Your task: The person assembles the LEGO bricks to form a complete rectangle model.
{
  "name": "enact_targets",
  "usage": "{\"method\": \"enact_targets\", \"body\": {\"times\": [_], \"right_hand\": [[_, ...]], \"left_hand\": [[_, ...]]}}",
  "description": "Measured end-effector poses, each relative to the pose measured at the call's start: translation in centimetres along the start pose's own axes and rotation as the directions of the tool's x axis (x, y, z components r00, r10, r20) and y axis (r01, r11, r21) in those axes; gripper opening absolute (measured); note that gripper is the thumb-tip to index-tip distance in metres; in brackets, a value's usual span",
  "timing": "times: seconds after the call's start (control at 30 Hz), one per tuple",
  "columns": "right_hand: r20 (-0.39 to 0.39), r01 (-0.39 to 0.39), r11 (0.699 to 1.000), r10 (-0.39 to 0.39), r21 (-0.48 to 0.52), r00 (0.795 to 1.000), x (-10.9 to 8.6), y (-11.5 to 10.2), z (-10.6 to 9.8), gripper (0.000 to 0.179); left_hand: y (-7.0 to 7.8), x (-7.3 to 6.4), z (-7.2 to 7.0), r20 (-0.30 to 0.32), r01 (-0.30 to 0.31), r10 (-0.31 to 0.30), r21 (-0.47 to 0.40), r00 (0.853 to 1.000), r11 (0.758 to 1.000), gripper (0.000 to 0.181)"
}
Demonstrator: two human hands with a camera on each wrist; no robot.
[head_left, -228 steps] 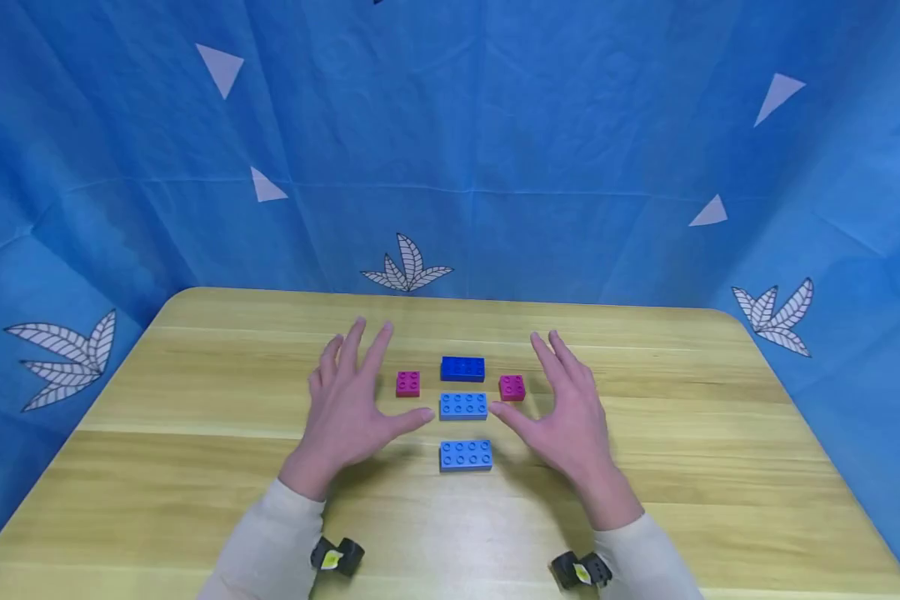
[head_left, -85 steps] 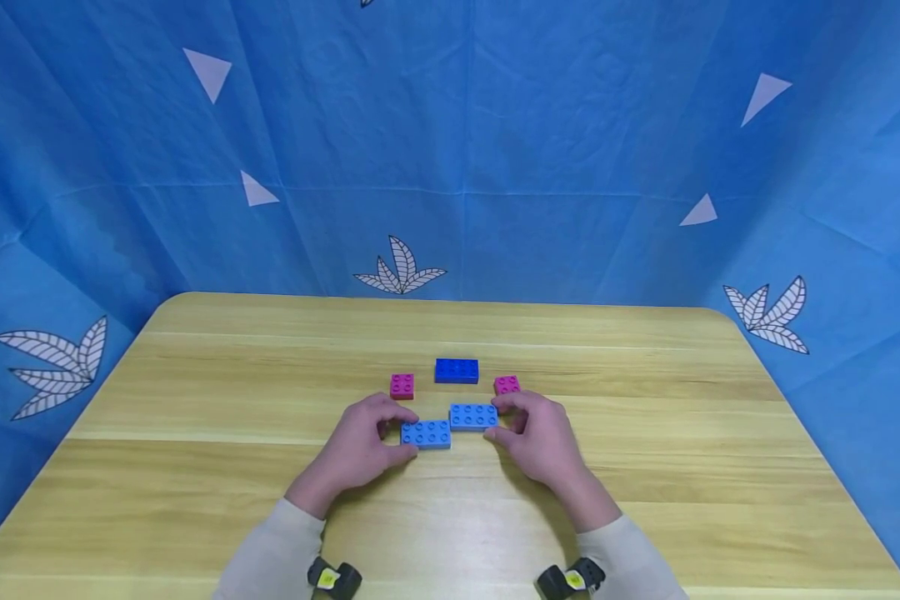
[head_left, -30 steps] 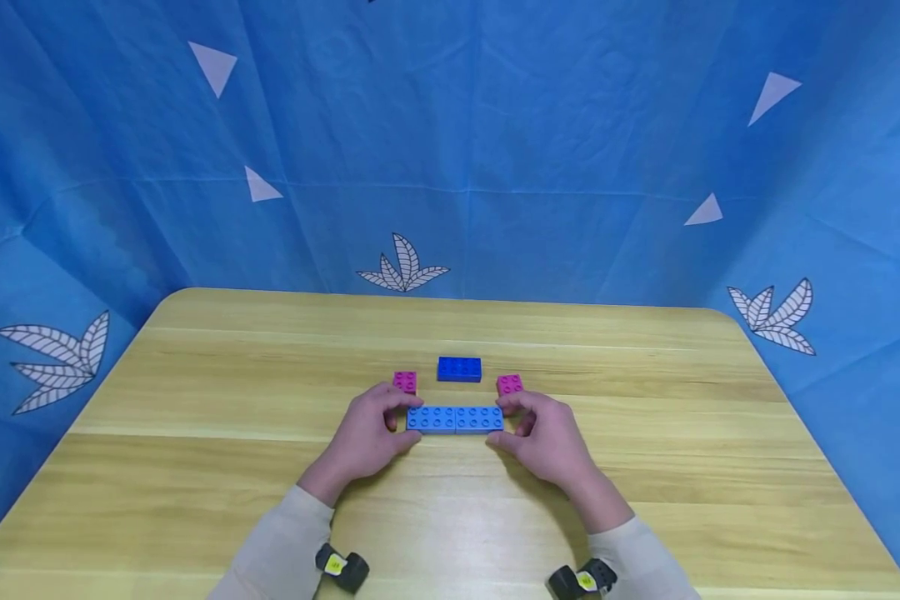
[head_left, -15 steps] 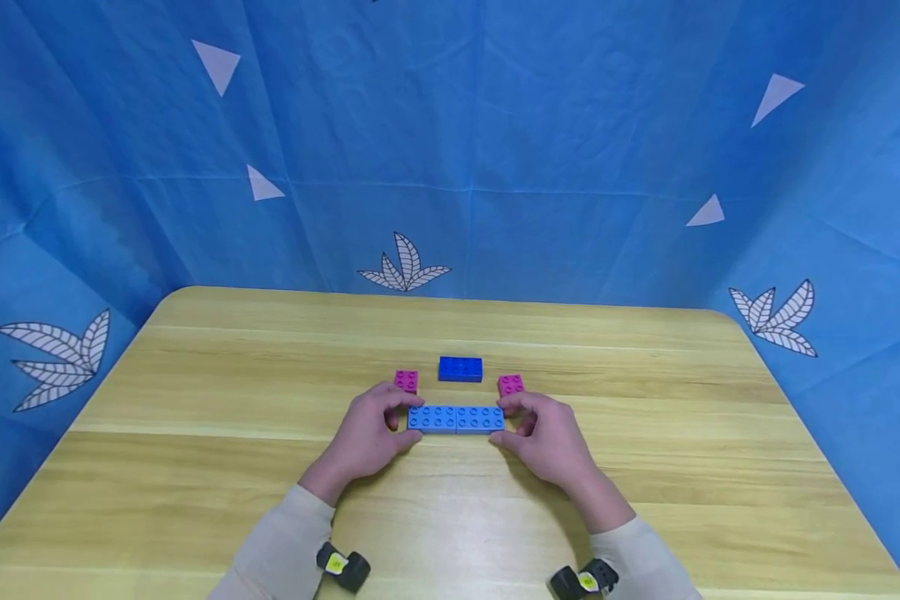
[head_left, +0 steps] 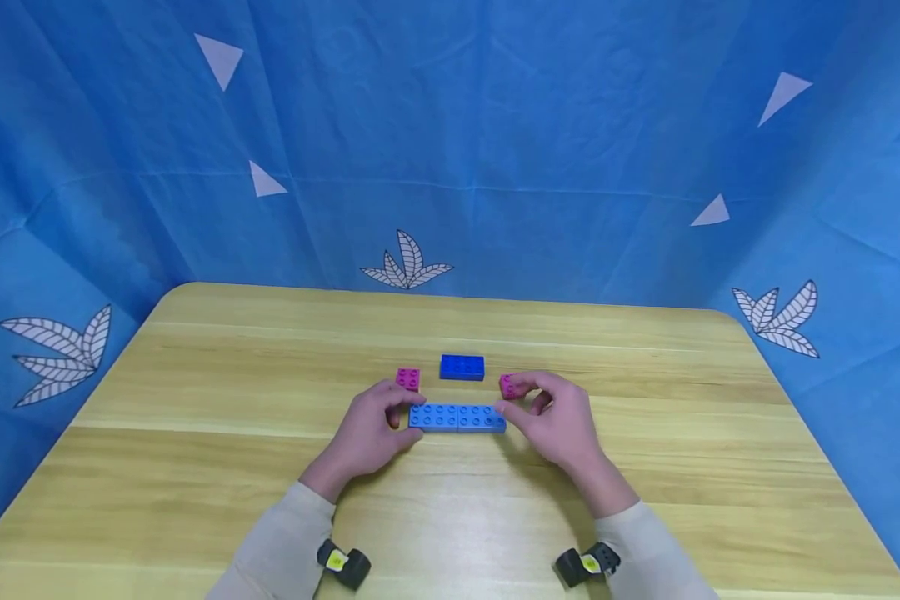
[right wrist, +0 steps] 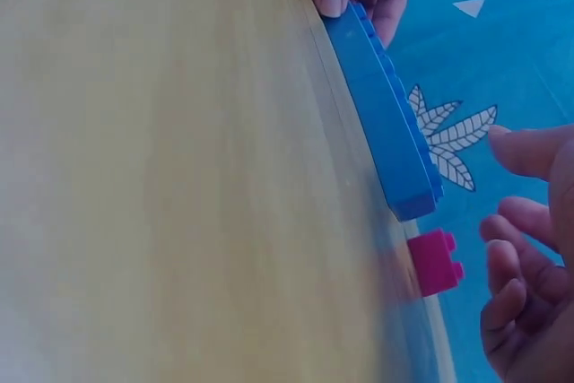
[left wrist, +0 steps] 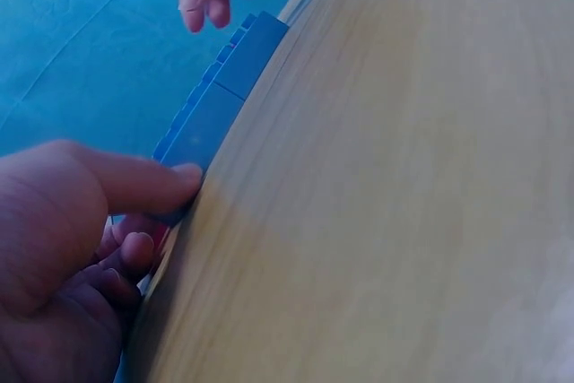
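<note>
Two light blue building bricks lie end to end on the table, the left brick touching the right brick. With thumb and fingers, my left hand pinches the left brick's outer end. My right hand hovers over the right brick's outer end, thumb and fingers spread apart. In the right wrist view it holds nothing and is clear of both the blue brick and a small pink brick. That pink brick is partly hidden behind the right fingertips in the head view.
Another small pink brick stands just beyond my left fingers. A dark blue brick lies behind the light blue pair. The wooden table ends at a blue patterned cloth.
The light blue bricks, earlier one behind the other, were gripped and brought end to end. In the last half second my right hand let go and moved up and away toward the right pink brick.
</note>
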State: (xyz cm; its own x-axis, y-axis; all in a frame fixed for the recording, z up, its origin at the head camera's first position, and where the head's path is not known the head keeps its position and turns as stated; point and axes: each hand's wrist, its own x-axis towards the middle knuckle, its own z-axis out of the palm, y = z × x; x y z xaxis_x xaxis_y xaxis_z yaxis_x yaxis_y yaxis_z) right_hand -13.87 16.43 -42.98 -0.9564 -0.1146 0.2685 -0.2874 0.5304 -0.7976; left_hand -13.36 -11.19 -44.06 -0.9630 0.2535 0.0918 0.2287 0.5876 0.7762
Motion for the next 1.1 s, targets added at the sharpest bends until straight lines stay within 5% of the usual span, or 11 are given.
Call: {"method": "enact_targets", "body": {"times": [0.6,1.1], "right_hand": [[-0.023,0.083,0.996,-0.083,0.018,0.996,3.0,1.6,0.5,0.04],[0.071,0.032,0.994,-0.04,0.108,0.997,4.5,2.2,1.5,0.042]], "left_hand": [[-0.3,0.2,0.0,0.005,0.001,-0.001,0.006,1.0,1.0,0.037],[-0.3,0.1,-0.1,0.017,0.005,-0.005,-0.003,1.0,1.0,0.038]]}}
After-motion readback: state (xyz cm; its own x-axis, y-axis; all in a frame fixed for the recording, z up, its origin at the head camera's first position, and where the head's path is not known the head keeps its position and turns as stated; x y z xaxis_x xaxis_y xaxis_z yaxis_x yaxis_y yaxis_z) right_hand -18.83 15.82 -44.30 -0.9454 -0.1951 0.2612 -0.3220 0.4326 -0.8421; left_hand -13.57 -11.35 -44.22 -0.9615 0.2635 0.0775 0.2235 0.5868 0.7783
